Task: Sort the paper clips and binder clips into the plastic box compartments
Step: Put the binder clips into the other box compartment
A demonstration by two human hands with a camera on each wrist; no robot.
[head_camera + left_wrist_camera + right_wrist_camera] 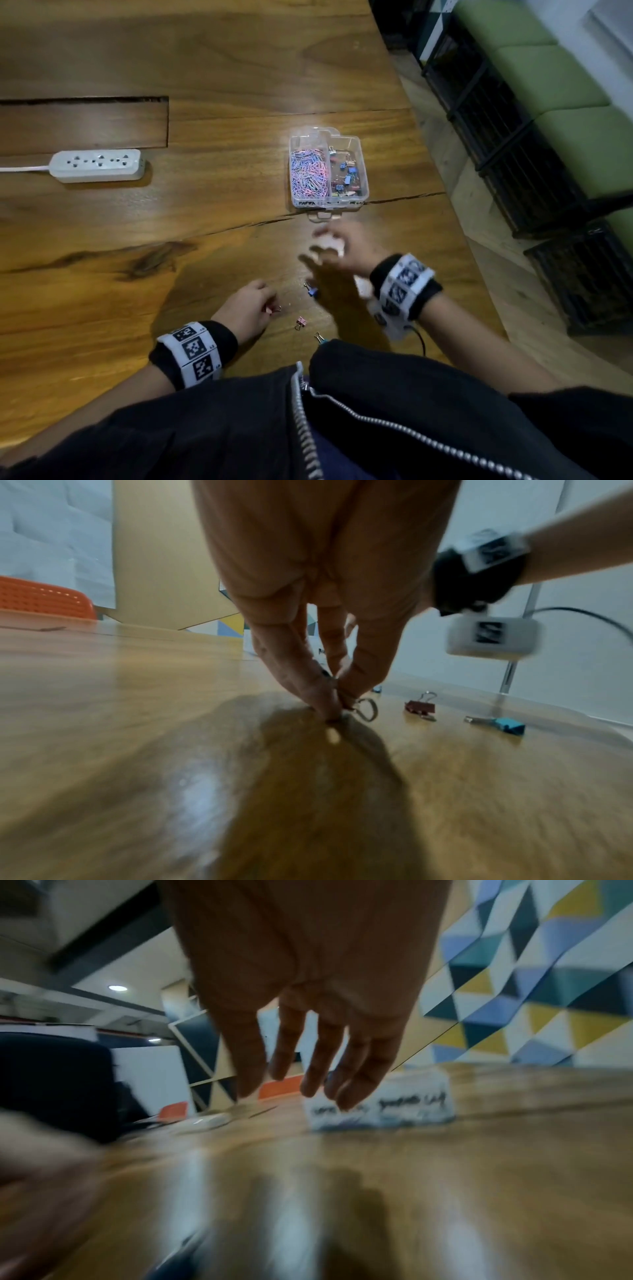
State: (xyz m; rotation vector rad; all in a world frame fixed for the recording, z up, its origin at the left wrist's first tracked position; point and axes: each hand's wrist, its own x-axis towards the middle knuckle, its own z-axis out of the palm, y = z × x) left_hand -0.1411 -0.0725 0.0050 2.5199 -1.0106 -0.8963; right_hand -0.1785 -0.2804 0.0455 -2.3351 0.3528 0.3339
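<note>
Presently the left hand (251, 305) pinches a red binder clip (273, 309) against the wooden table (222, 212), fingertips (329, 710) closed on it. Right hand (337, 251) hangs above the table with fingers loose, holding nothing, between the plastic box (328, 171) ahead and three loose clips: blue (311, 290), pink (300, 322), and another blue (320, 338) nearest the body.

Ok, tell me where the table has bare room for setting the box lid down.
Bare wood lies between the power strip and the plastic box, and left of the left hand. Crowded: loose binder clips between both hands, below the right hand.
</note>
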